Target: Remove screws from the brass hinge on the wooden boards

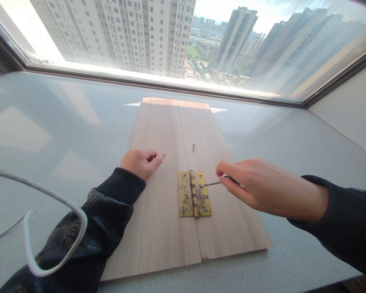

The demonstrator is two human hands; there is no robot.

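Between the thumb and fingers of my right hand [256,185] is a thin screwdriver [212,184], its handle mostly hidden. The tip of its metal shaft meets a screw in the upper part of the hinge's right leaf. This worn brass hinge [186,199] lies flat across the seam of two pale wooden boards [158,228], with several screw heads showing in both leaves. Curled closed, my left hand [142,162] rests on the left board, left of the hinge; nothing shows in it. Above the hinge, a loose screw [194,147] is on the right board.
The boards lie on a speckled light windowsill [293,142]. Behind them runs a dark window frame [171,86], with tall buildings beyond the glass. A white cable [57,194] loops over my left sleeve. A pale wall [347,97] borders the sill at right.
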